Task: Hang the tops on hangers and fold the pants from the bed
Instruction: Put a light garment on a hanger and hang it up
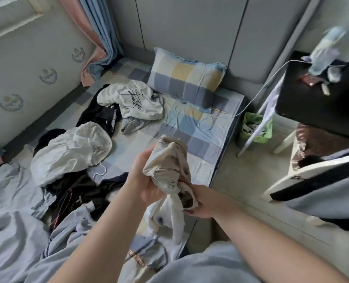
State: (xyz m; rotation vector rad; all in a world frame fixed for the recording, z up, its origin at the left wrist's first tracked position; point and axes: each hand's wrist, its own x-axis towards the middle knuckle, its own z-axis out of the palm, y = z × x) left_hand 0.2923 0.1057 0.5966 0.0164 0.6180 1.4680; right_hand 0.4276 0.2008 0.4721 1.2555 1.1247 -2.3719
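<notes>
Here, the beige crumpled cloth garment (167,164) is held in the air over the right edge of the bed (206,148), about midway along it. The left hand (147,178) grasps its bunched middle from the left, fingers curled round the fabric. The right hand (202,203) pinches the lower part, where a white lining hangs down. The bundle's long axis runs roughly upright, and its gathered top end points toward the checked blue-and-yellow pillow (185,78) at the head edge.

On the floor off the bed's right head corner, a green plastic waste bin (267,127) holds white crumpled scraps. On the sheet a white hooded top with black script print (132,99) lies just beside the pillow. A cream-white rumpled garment (71,152) lies near the left edge, over a heap of black clothes (77,193). A thin white cable (210,119) loops by the right edge.
</notes>
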